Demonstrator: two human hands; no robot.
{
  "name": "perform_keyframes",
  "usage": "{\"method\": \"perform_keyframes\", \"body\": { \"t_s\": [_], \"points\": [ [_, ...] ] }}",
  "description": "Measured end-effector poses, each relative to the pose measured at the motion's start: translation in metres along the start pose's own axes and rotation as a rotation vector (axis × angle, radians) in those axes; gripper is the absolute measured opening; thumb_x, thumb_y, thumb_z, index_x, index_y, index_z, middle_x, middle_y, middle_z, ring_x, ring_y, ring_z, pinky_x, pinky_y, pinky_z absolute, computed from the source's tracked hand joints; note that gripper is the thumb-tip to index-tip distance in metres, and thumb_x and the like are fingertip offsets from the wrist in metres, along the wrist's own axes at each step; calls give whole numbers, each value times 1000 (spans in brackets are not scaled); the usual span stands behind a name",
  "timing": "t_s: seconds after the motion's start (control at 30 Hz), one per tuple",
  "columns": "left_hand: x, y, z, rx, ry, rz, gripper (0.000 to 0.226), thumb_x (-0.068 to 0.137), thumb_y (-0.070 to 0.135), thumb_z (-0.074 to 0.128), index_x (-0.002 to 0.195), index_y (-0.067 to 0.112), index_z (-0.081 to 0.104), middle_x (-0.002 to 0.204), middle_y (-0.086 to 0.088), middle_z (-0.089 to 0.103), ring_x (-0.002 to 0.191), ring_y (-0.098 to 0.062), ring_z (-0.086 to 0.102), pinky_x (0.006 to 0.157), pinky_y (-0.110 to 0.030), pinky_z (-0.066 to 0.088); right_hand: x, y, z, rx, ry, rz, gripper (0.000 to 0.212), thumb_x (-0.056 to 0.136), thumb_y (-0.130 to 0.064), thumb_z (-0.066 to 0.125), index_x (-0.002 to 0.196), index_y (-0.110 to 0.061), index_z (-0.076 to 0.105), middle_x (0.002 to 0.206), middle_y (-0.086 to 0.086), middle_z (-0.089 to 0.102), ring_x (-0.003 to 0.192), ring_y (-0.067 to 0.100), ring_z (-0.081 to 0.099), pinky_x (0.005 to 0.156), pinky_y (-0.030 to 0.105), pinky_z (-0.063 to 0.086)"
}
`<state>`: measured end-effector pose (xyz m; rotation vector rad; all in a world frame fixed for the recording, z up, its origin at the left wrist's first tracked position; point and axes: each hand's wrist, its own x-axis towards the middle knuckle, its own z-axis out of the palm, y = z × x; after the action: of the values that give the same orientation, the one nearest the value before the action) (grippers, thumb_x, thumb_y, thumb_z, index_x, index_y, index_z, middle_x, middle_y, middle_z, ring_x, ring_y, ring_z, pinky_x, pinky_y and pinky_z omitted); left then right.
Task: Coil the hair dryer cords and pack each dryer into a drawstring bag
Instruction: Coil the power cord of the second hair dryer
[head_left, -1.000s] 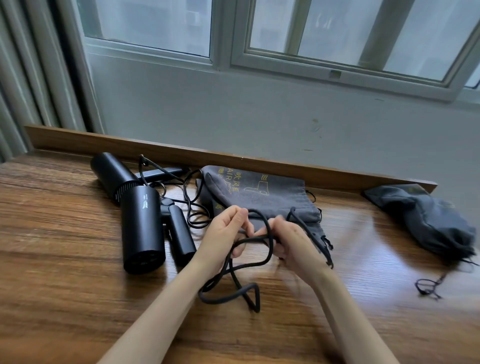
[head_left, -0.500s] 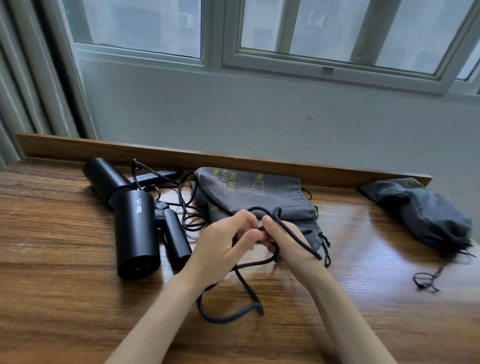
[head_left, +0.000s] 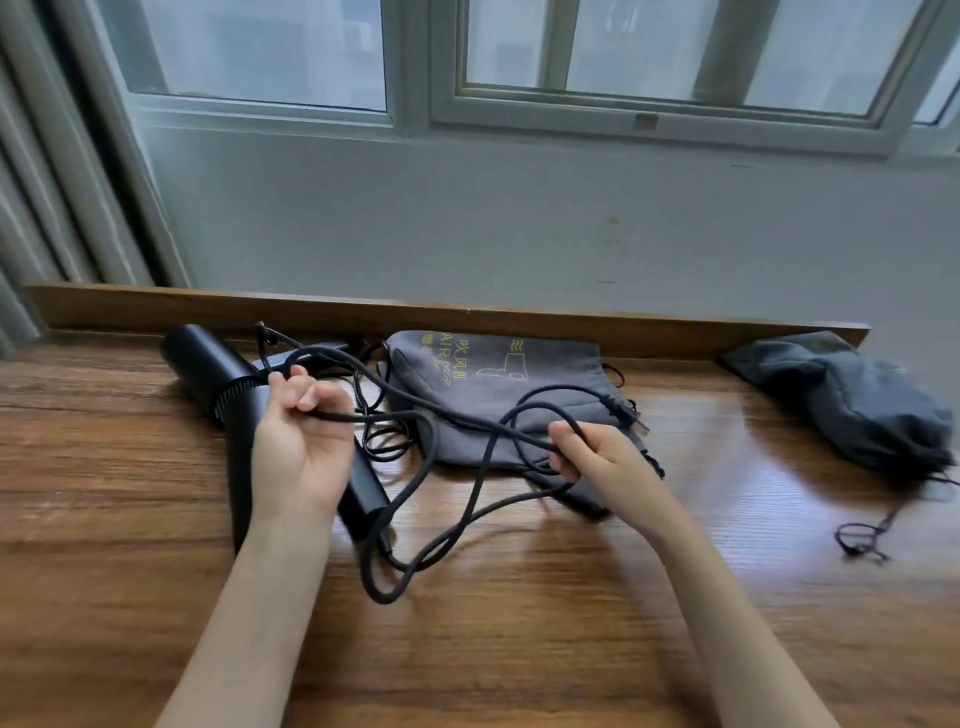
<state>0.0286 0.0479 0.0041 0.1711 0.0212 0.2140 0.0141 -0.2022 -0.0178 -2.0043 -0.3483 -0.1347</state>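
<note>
Head view, hands apart, left hand (head_left: 301, 447) and right hand (head_left: 597, 457) each gripping black cord (head_left: 431, 467) (looped), dryer (head_left: 208, 364) behind.

Wooden table (head_left: 597, 639), grain running left to right, glossy at right. Raised wooden ledge (head_left: 675, 332) along its far edge. Pale wall (head_left: 519, 228) behind. Window (head_left: 649, 57) above, frosted panes. Curtain folds (head_left: 47, 171) far left.

front dryer (head_left: 240, 441) largely behind left hand (head_left: 301, 447), right bag (head_left: 857, 400) blurred
</note>
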Motion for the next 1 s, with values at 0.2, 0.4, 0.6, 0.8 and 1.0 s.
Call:
{"method": "perform_keyframes", "body": {
  "t_s": [0.2,0.4,0.6,0.8,1.0],
  "points": [
    [0,-14,-2,1650,1,612,26,93,2,45,116,6,55,109,-9,56,101,-17,54,90,-19,39,2,5,0,28,101,-37,35,98,-23,42,64,-18,49,57,-6,45,52,4,42,56,22,36],
    [-39,-53,26,2015,-1086,767,31,87,27,46,100,11,69,102,-4,66,98,-18,57,86,-34,46,3,3,3,50,76,-33,37,98,-25,42,62,-16,48,53,-8,41,46,2,35,51,22,26],
    [-49,-87,9,2228,-1182,949,3,82,14,62,79,16,62,68,2,58,63,-20,59,65,-33,47,1,7,6,138,73,-47,41,97,-19,44,57,-27,52,50,-12,44,47,2,35,48,16,28],
    [-51,-66,25,1530,-681,671,17,93,14,45,89,26,57,68,3,54,59,-14,46,57,-18,37,5,15,6,308,5,43,41,99,-21,40,59,-18,51,41,-6,45,51,12,54,61,14,46],
    [-24,-32,43,1037,-140,597,29,97,12,40,84,29,59,60,13,41,56,-2,41,68,-17,48,4,23,1,-37,98,79,43,97,-34,43,56,-21,52,51,-9,54,52,1,50,58,21,37]
  ]
}}
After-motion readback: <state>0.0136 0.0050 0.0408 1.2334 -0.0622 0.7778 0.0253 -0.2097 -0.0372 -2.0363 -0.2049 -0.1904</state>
